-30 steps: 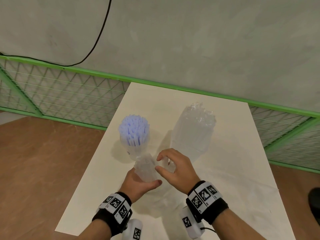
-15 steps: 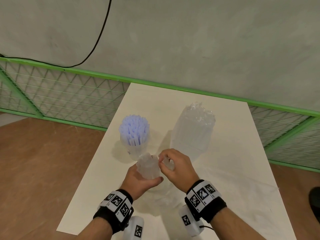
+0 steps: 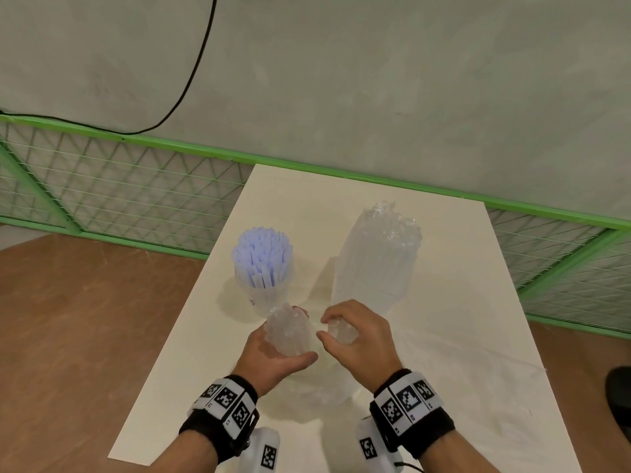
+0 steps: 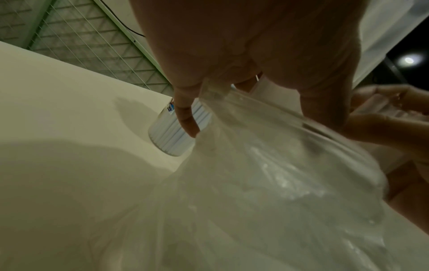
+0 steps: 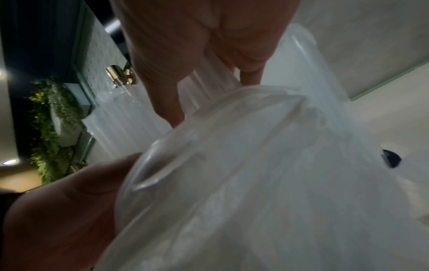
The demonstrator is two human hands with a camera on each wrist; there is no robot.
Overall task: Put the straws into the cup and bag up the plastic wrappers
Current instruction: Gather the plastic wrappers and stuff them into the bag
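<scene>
A clear cup [image 3: 264,295] packed with upright blue-white straws [image 3: 262,256] stands left of centre on the white table [image 3: 461,336]; its base also shows behind my fingers as the cup [image 4: 173,132]. In front of it sits a clear plastic bag [image 3: 314,390] with crumpled wrappers inside. My left hand [image 3: 273,356] grips the bag's gathered top from below. My right hand [image 3: 345,331] pinches another fold of the same clear plastic beside it. Up close the bag [image 4: 267,183] hangs from my left fingers [image 4: 185,117], and the bag [image 5: 267,174] fills the right wrist view.
A tall clear plastic pack [image 3: 375,264] stands upright behind my right hand, close to the cup. A green mesh fence [image 3: 119,186] runs behind the table and a black cable [image 3: 191,83] hangs on the wall. The table's left edge lies near my left wrist.
My left hand has lifted the bag's gathered top slightly toward the cup. My right hand's fingers have curled tighter on the plastic beside it. Cup and tall pack have not moved.
</scene>
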